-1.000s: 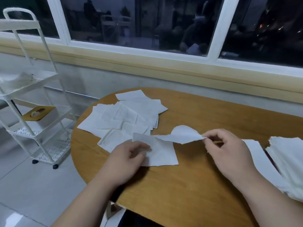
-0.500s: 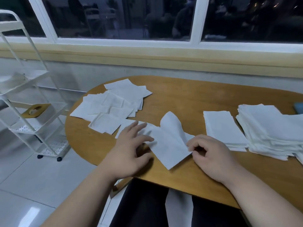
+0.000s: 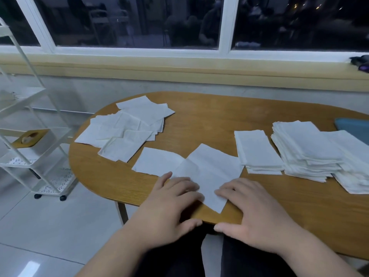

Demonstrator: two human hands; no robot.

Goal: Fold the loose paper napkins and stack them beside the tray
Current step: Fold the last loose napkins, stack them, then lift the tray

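A white paper napkin (image 3: 211,172) lies flat near the front edge of the wooden table (image 3: 209,120). My left hand (image 3: 169,204) presses its left part with straight fingers. My right hand (image 3: 253,208) presses its lower right corner, fingers flat. Another loose napkin (image 3: 157,160) lies partly under it to the left. A heap of several loose napkins (image 3: 127,126) covers the table's far left. A small stack of folded napkins (image 3: 257,152) sits right of centre, with a taller pile (image 3: 307,148) further right. A blue tray edge (image 3: 353,126) shows at the far right.
A white wheeled shelf cart (image 3: 34,136) stands on the tiled floor left of the table, with a yellow box on its middle shelf. A window sill and dark windows run behind the table. A dark object (image 3: 361,62) lies on the sill at the right.
The napkin's raised flap has been laid down flat. My right hand let go of its pinch and now presses the paper with flat fingers; both hands have slid toward the table's front edge.
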